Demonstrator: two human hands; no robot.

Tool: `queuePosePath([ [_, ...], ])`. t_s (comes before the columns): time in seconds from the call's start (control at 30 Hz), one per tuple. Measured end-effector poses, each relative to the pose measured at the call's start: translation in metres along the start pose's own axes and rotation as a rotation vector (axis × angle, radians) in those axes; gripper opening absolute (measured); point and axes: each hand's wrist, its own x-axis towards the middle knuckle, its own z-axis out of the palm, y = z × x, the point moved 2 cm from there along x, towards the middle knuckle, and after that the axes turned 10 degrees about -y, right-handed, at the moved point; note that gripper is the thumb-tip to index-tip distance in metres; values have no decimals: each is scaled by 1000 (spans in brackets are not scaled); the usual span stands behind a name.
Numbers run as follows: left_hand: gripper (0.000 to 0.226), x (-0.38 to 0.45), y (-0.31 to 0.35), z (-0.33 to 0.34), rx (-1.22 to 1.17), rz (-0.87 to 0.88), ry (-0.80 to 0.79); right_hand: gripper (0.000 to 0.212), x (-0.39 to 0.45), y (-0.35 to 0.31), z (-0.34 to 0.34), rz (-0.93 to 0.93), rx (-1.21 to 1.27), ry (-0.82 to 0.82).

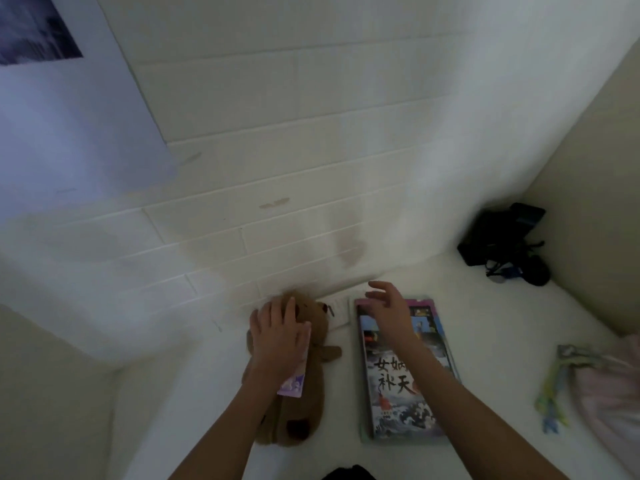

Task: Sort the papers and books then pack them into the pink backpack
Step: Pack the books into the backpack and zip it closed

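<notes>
My left hand (277, 334) holds a small pink and purple booklet (294, 384) over a brown plush toy (294, 420) lying on the white surface. My right hand (386, 311) hovers with relaxed, spread fingers above the top end of a stack of picture books (401, 403); the top cover shows waves and large Chinese characters. The pink backpack (609, 393) lies at the right edge, with a green and yellow tassel (550, 396) hanging from it. A white folded paper (337, 315) sits between the plush toy and the books, against the wall.
A white brick-pattern wall (277, 150) rises directly behind the objects. A black bag with cables (505, 244) sits in the far right corner. A beige panel (588, 168) closes the right side. A poster (34, 29) hangs at the upper left.
</notes>
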Motion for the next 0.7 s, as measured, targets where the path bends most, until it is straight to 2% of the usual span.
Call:
queuePosePath([
  [0.13,33,18,57,-15,-1,138,6,30,-26,-11,-53,-75,39,152],
  [0.23,36,30,104,-6,17,257,-126,28,-45,-6,-105,-37,-40,237],
  [0.43,40,33,221,5,2,527,-191,33,-104,7,-213,-74,-220,526],
  [0.5,41,28,259,5,-15,605,-211,36,-122,11,-254,-43,-423,607],
  [0.6,40,17,315,-2,-50,689,-224,56,-145,19,-315,143,-960,764],
  [0.7,38,6,365,-11,-136,742,-243,68,-164,32,-370,335,-1223,728],
])
